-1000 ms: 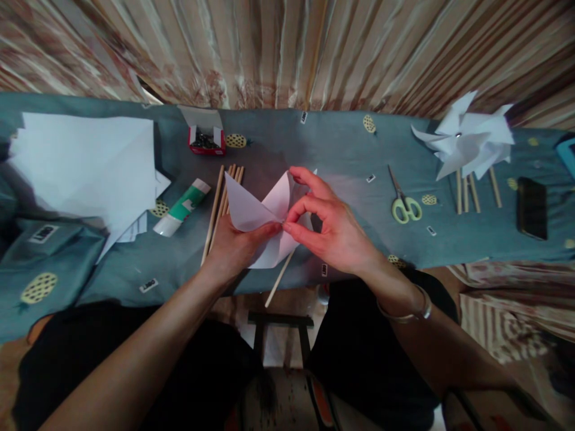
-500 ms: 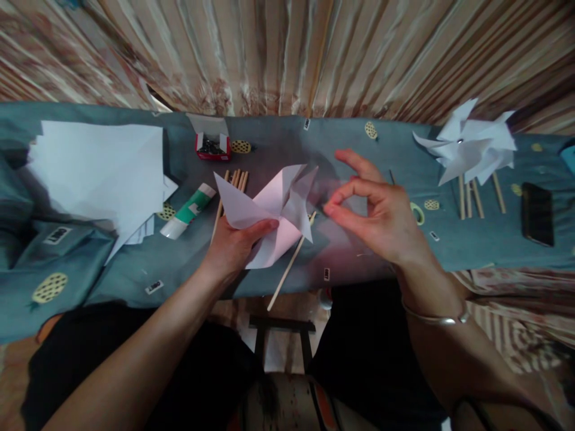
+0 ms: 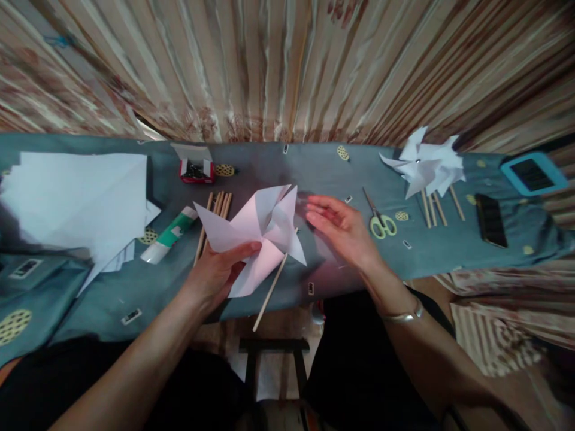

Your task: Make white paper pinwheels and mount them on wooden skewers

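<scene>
A curtain [image 3: 251, 78] hangs beyond the table [image 3: 323, 173]. At the near middle, the left hand [image 3: 218, 270] has its thumb and fingers clamped on the pinwheel [image 3: 272, 233]; just right of it, the right hand [image 3: 339, 230] holds fingers and thumb slightly apart.

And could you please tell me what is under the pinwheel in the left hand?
A wooden stick passes beneath the pinwheel, its near end showing; the pinwheel covers part of the stick and some fingers of the left hand.

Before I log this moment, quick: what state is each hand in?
Left hand: closed on the white paper pinwheel.
Right hand: open, nothing visible in it.
</scene>
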`<state>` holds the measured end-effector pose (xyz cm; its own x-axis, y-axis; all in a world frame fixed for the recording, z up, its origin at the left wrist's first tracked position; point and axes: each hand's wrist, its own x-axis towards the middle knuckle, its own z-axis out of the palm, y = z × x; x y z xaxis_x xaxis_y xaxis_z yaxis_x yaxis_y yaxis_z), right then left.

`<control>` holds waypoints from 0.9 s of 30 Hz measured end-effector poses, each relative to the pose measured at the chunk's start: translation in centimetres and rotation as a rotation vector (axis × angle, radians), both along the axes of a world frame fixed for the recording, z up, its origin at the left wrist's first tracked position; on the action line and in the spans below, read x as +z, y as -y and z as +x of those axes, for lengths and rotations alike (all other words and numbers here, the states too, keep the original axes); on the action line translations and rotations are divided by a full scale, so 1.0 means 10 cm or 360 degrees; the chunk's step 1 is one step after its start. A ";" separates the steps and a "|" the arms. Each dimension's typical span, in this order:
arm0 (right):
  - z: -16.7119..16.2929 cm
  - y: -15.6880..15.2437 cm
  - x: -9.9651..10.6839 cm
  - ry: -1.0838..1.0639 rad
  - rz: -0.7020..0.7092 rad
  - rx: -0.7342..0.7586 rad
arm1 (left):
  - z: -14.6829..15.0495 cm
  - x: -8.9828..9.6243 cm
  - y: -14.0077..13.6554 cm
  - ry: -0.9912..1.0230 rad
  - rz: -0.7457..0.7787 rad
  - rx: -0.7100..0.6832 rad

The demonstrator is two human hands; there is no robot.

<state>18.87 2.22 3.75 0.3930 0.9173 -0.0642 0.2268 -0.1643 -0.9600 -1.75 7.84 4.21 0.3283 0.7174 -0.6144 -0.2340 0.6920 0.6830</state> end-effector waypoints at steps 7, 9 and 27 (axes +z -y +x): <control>-0.15 -0.14 -0.19 -0.1402 -0.0231 -0.0002 | 0.00 0.05 0.02 0.0043 -0.0077 -0.0063; -0.17 -0.13 -0.19 -0.1416 -0.0243 0.0028 | -0.01 0.05 0.03 0.0023 -0.0060 -0.0058; -0.41 0.17 0.16 0.1639 0.0770 0.0497 | 0.02 -0.11 0.09 0.0034 0.0103 0.0046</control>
<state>14.77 0.48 5.30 -0.1899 0.8246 0.5329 0.8968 0.3666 -0.2477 -1.56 6.92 3.07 0.3193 0.7646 -0.5598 -0.2680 0.6395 0.7206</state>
